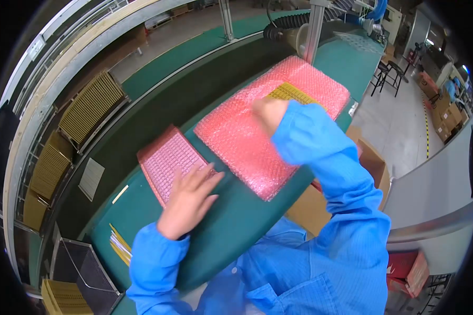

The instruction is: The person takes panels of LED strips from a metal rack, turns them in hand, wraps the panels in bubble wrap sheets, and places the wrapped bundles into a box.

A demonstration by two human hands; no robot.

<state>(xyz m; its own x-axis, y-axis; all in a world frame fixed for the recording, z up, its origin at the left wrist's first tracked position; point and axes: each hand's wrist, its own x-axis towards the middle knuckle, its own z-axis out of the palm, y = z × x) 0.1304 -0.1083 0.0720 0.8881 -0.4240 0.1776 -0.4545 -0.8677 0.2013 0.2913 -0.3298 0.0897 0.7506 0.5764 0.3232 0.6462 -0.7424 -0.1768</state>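
the panel (pixel 168 160) lies by the splayed left hand (pixel 188 201) — bubble wrap (pixel 236 139) under right hand (pixel 269 113), grip unclear.

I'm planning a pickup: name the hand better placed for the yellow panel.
Probably the right hand: it is close to the yellow panel on the bubble wrap. The left hand is farther, at the pink packet.

Pink bubble wrap (pixel 234 134) lies flat (yellow panel (pixel 293 92) apparently on top).

Head-height view; forward and down
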